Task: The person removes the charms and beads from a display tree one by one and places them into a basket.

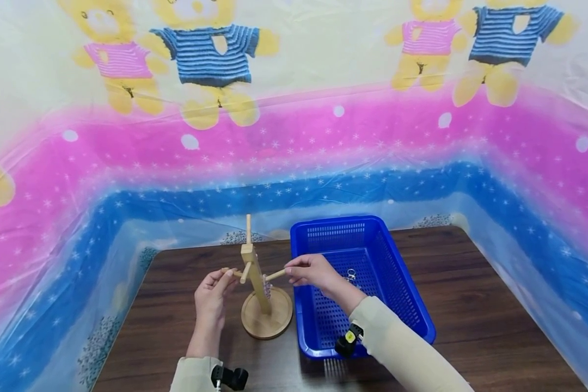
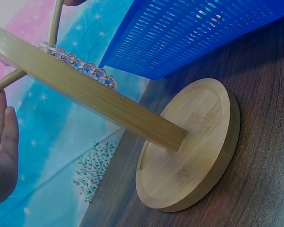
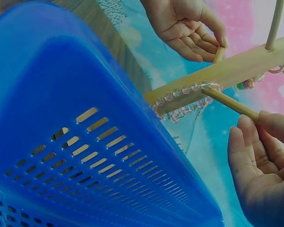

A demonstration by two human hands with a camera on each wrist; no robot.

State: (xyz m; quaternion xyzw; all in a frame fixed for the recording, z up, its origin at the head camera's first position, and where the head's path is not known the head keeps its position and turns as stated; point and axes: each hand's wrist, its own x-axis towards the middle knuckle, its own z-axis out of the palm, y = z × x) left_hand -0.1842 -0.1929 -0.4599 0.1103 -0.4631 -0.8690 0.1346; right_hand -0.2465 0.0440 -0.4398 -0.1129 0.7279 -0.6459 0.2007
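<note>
A wooden peg stand [image 1: 258,288] rises from a round base on the table. My left hand [image 1: 209,299] pinches the end of its left peg [image 3: 219,55] between thumb and fingers. On the other side, my right hand [image 1: 313,270] holds the tip of the right peg [image 3: 233,103]. A bracelet of clear pinkish beads [image 2: 89,69] hangs on this right peg, close against the post. Higher on the stand, the right wrist view shows a metal ring [image 3: 277,70] round another peg, with a small colourful charm [image 3: 247,84] near it, partly hidden by the post.
A blue perforated basket [image 1: 299,321] stands just right of the stand, under my right forearm. Inside lie small metal rings [image 1: 351,274] with bits attached. The brown wooden table [image 1: 475,305] reaches back to a printed cloth [image 1: 294,185] with bears.
</note>
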